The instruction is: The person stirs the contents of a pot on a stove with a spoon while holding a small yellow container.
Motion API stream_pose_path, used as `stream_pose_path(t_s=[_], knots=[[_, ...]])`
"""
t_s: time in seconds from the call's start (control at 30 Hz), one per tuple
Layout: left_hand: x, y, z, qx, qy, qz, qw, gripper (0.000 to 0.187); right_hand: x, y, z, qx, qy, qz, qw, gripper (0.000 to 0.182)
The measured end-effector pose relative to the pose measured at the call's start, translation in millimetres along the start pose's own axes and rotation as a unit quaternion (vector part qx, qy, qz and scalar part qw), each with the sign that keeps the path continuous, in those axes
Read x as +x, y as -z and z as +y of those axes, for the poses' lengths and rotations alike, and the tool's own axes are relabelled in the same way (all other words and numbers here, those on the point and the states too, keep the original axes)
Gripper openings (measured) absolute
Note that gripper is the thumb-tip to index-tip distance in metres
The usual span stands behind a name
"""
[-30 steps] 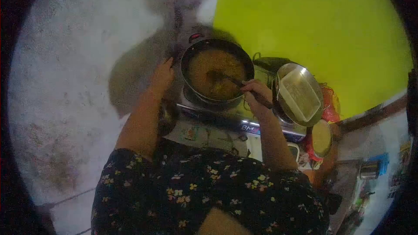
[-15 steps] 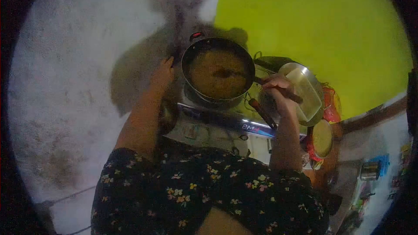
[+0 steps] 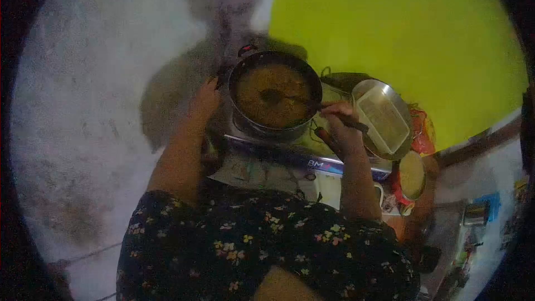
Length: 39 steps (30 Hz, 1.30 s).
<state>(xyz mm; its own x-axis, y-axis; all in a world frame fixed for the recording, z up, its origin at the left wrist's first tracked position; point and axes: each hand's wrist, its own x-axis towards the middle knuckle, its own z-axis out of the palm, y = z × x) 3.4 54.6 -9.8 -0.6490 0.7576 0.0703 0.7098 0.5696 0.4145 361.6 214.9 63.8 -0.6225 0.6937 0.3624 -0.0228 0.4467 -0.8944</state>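
A deep dark pan (image 3: 317, 86) sits on a stove, filled with yellow-brown food (image 3: 264, 81). My right hand (image 3: 343, 128), at the pan's right side, is wrapped round the dark brown handle of a ladle (image 3: 304, 101). The ladle reaches over the rim, and its dark head lies in the middle of the food. My left hand (image 3: 209, 97) is closed at the pan's left edge, by something dark; what it grips is too dim to make out. A red-and-black handle (image 3: 247, 50) sticks up at the pan's far left rim.
Right of the pan stand a clear rectangular container (image 3: 384, 122) in a round metal vessel (image 3: 404, 114) and a red package (image 3: 422, 134). A round yellowish lid or container (image 3: 412, 175) is nearer. The stove front (image 3: 312, 163) runs below; walls rise behind.
My right hand has moved left and slightly down, pushing the ladle's head leftward through the food. My left hand stays by the pan's left edge. The view has shifted a little.
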Motion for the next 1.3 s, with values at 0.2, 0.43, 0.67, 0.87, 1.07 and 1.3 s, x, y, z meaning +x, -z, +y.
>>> stream_pose_path(t_s=[0.2, 0.43, 0.67, 0.87, 1.07, 1.3], knots=[[0, 3, 4, -0.02, -0.005, 0.002, 1.0, 0.051, 13, -3, -6, -0.14, 0.187, 0.076, 0.969, 0.016], [0, 0, 0, 0.015, -0.002, -0.002, 1.0, 0.052, 9, -23, 30, -0.103, 0.121, 0.035, 0.987, 0.017], [-3, -3, -5, 0.014, -0.001, -0.009, 1.0, 0.051, 4, -38, 33, -0.169, 0.184, 0.061, 0.966, 0.013], [-9, 13, 9, 0.114, -0.034, -0.041, 0.992, 0.051, 14, -29, 9, -0.139, 0.202, 0.106, 0.964, 0.011], [-11, 6, 6, -0.006, 0.02, 0.006, 1.0, 0.051, 38, -45, 29, -0.19, 0.28, 0.098, 0.936, 0.016], [-16, 0, 2, -0.022, 0.014, 0.009, 1.0, 0.05, 32, -74, 59, -0.117, 0.234, 0.011, 0.965, 0.027]])
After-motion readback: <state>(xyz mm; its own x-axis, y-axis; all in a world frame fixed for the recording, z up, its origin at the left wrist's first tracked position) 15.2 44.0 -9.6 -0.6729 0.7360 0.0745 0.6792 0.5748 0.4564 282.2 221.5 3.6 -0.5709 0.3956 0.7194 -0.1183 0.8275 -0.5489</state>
